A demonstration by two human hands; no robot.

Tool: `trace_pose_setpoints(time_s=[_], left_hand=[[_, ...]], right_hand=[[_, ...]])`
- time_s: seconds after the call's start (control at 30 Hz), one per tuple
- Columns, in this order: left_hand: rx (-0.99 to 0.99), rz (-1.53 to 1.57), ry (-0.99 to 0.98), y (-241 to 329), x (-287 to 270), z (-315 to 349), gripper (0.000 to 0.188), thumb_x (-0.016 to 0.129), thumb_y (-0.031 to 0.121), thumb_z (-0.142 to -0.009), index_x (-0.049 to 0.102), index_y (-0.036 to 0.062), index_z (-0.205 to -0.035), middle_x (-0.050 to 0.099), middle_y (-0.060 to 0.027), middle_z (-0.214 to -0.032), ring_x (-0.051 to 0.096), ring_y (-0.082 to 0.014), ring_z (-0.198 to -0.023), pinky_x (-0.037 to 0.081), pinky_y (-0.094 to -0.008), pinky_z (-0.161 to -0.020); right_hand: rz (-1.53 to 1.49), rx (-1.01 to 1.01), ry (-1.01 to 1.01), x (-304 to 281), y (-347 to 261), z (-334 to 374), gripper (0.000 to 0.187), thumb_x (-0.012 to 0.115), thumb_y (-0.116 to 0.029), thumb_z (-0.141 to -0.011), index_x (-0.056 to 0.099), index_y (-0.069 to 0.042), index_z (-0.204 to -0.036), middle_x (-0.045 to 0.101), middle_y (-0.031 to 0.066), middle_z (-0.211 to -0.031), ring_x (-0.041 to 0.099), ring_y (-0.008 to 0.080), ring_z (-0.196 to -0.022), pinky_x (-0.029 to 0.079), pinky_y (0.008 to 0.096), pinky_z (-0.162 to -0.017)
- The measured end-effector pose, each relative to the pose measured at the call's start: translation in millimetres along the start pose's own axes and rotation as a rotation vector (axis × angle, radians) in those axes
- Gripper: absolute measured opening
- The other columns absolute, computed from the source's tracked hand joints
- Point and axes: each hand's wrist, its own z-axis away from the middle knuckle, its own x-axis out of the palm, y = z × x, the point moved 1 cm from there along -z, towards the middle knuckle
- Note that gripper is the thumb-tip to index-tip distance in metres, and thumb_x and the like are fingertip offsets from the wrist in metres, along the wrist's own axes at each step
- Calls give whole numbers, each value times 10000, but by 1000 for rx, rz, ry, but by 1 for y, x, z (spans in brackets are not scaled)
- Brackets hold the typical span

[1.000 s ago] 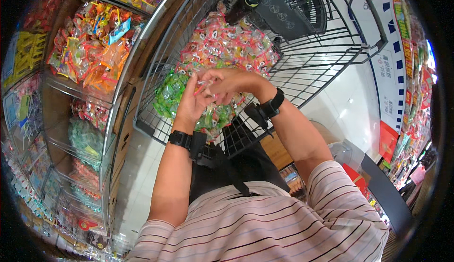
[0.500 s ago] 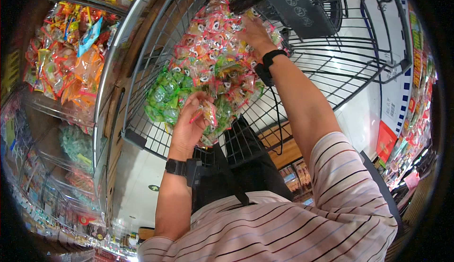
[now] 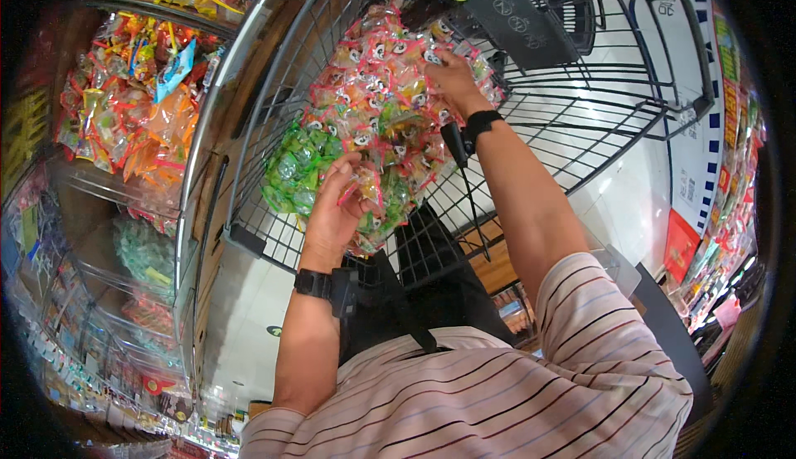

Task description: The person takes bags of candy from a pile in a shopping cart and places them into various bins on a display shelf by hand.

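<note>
A large heap of small clear-wrapped candy packets (image 3: 373,86) with red edges and panda-like faces lies in a wire shopping cart (image 3: 572,119). Green-wrapped packets (image 3: 298,165) gather at its left side. Over the near part of the heap, my left hand (image 3: 336,202) is closed around a small clear candy packet (image 3: 363,184) with red trim. My right hand (image 3: 454,82) is at the far right of the heap, its fingers bent and pinching at a candy packet there; the fingertips partly hide it. Both wrists wear black bands.
Shelf bins of orange and red wrapped sweets (image 3: 137,102) stand along the left, behind a metal rail (image 3: 207,127). The cart's dark panel (image 3: 522,15) is at the far end. More packaged goods (image 3: 730,210) line the right side, beside a red card (image 3: 681,245).
My right hand has drawn back slightly toward me, and its fingers show more clearly on the heap. The left hand still holds its packet, now turned a little.
</note>
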Motion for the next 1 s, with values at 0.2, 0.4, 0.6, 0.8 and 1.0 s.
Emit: trace_pose_setpoints(time_s=[0.2, 0.4, 0.6, 0.8, 1.0], left_hand=[[2, -7, -26, 21, 21, 21, 311, 530, 312, -1028, 560, 102, -1255, 649, -71, -1133, 656, -177, -941, 557, -316, -709], [9, -121, -219, 42, 42, 46, 301, 531, 318, -1028, 592, 96, -1222, 649, -51, -1131, 661, -164, -960, 580, -332, -726], [40, -383, -228, 56, 76, 94, 415, 614, 271, -989, 528, 144, -1375, 620, -26, -1211, 611, -108, -1053, 571, -264, -714], [116, -412, -290, 65, 65, 122, 550, 661, 212, -951, 455, 80, -1444, 577, -85, -1275, 590, -161, -1120, 617, -334, -727], [158, -294, -291, 94, 37, 172, 406, 613, 278, -991, 531, 66, -1328, 620, -48, -1188, 656, -143, -1001, 631, -329, -722]], right_hand=[[-438, -12, -162, -18, -36, 84, 853, 725, -144, -903, 192, 24, -1547, 355, 165, -1525, 560, 235, -1211, 603, 386, -851], [-629, -62, -210, -15, -57, 167, 961, 739, -159, -898, 74, -37, -1582, 392, 134, -1504, 578, 225, -1186, 582, 416, -852], [-676, -132, -225, 29, -76, 253, 851, 722, -142, -915, 162, 19, -1536, 497, 101, -1364, 595, 213, -1123, 570, 435, -863], [-713, -207, -189, 64, -86, 309, 434, 661, -134, -958, 464, -36, -1332, 582, 50, -1078, 620, 155, -955, 577, 390, -843], [-599, -297, -241, 99, -106, 373, 348, 667, -149, -952, 512, -43, -1244, 588, 55, -1068, 641, 185, -951, 593, 382, -813]])
